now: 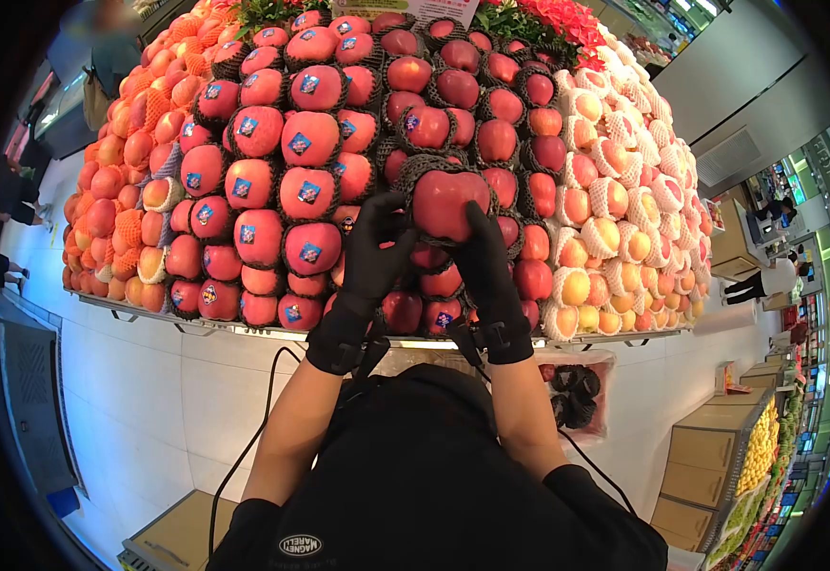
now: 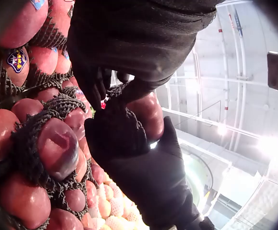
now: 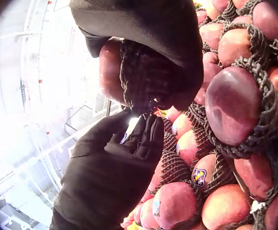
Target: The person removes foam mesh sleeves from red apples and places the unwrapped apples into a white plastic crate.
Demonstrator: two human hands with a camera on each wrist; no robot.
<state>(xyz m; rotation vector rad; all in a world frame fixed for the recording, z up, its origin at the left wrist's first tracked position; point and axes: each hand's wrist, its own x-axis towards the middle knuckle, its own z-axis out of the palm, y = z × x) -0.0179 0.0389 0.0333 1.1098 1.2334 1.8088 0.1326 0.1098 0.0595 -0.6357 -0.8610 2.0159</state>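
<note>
A large red apple [image 1: 448, 205] in a black foam net [image 3: 146, 76] is held up over the display. My right hand [image 1: 484, 257], in a black glove, grips it from the right, with the thumb [image 1: 480, 219] along its face. The gloved left hand [image 1: 375, 249] is at the apple's left side. Its curled thumb and fingers meet at the net's edge in the left wrist view, where the net [image 2: 116, 91] shows between them. From the right wrist, the left fingertips [image 3: 151, 127] appear right under the net, and the apple's red skin [image 3: 111, 72] stays bare on one side.
Netted red apples [image 1: 306, 143] in rows fill the sloping stand, several with blue stickers. Pale fruit in white nets [image 1: 615, 200] is on the right, fruit in orange nets [image 1: 129, 228] on the left. Red flowers [image 1: 567, 29] top the stand. A box with black nets [image 1: 577, 395] is beside me.
</note>
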